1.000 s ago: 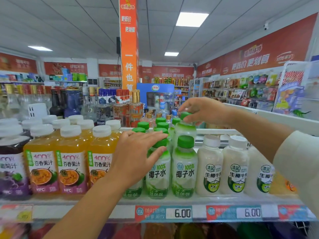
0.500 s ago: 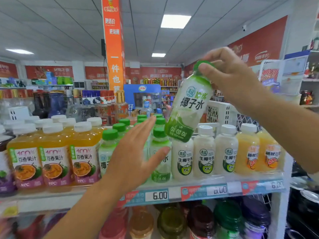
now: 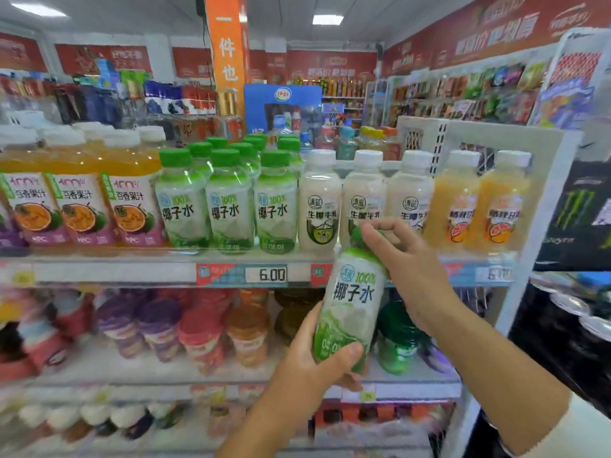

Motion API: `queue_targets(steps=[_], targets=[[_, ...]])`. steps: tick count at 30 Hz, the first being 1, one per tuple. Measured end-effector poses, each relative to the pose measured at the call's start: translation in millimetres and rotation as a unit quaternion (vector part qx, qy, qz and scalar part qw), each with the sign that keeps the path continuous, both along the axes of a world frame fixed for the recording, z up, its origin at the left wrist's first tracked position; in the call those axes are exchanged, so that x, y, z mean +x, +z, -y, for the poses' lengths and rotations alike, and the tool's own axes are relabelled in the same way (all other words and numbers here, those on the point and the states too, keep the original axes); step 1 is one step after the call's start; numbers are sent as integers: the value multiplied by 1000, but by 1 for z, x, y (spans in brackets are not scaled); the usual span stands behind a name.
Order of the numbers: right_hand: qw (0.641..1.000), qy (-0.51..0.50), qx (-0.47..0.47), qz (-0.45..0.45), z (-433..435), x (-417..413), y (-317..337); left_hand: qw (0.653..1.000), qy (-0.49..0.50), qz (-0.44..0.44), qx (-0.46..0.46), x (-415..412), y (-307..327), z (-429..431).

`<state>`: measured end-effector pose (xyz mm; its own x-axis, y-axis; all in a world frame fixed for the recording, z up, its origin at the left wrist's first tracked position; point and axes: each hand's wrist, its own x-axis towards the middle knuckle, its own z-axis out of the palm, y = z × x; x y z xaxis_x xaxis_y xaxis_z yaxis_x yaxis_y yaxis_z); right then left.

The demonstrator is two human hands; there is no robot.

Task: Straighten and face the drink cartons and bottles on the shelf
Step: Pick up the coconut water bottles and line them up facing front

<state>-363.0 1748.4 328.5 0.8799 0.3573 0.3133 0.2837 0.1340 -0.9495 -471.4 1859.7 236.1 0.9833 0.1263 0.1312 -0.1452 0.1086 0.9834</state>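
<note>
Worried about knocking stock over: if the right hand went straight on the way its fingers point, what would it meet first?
Likely the middle white-capped milk bottle on the upper shelf: the right hand, pinching the cap of the held coconut-water bottle, points up-left at it. Depth is unclear.

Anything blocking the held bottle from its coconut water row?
Yes. Three front coconut water bottles fill that section edge to edge; the held bottle has no front gap showing. Space behind them is hidden.
</note>
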Motion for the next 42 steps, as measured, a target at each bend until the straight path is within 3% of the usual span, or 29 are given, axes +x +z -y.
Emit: queue_targets(steps=[7,22,28,31,34,36,38,40,42], targets=[[992,10,45,-118,13,-11,-49,999,13,-43,-4,-16,-28,11],[970,-45,96,-220,-6,-38,-101,991,-47,-128,-14,-34,-62,-14],[975,-39,78,-207,-11,-48,-112,991,-71,-110,19,-34,-70,-24],[971,-88,88,-203,-13,-52,-118,989,-91,-113,40,-37,-72,-25],[964,-118,122,-202,-11,-56,-120,977,-147,-139,-63,-38,-77,-28],[964,-94,142,-204,-10,-59,-118,956,-183,-162,-160,-36,-81,-30],[965,-58,154,-205,-9,-60,-116,942,-215,-167,-196,-35,-83,-29],[969,-37,139,-199,-10,-58,-113,952,-194,-155,-180,-34,-80,-26],[980,-45,88,-170,-9,-54,-112,976,-135,-132,-104,-32,-75,-24]])
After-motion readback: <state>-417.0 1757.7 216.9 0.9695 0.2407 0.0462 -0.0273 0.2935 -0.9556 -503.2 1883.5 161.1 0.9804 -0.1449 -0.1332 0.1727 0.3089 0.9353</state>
